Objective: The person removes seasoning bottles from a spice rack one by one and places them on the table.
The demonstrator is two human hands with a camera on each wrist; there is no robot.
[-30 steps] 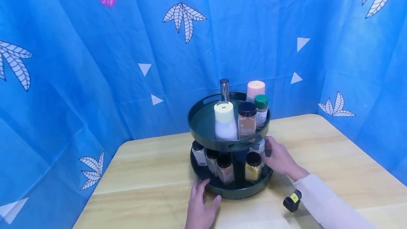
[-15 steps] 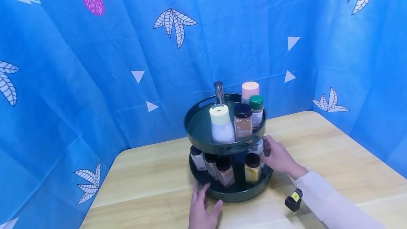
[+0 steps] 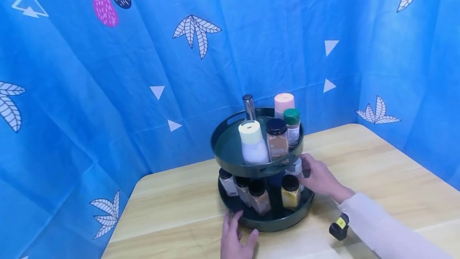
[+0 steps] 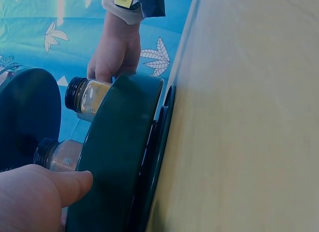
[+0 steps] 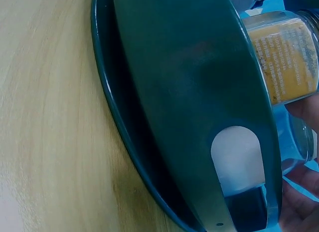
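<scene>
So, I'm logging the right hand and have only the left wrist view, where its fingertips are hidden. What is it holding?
Observer: The right hand has a pale-capped jar between thumb and fingers.
Operator: And what is up on the upper tray? I mostly get its underside.
Observer: In the head view, a green-capped jar stands there beside a pink-capped bottle.
Operator: Any print on the far side of the yellow-filled jar?
Observer: Yes, the right wrist view shows lines of pale print.

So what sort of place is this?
Likely a curtained-off staging or recording booth, not an ordinary kitchen: a blue patterned curtain hangs behind and beside a wood-look table, where a two-tier tray holds seasoning jars.
</scene>
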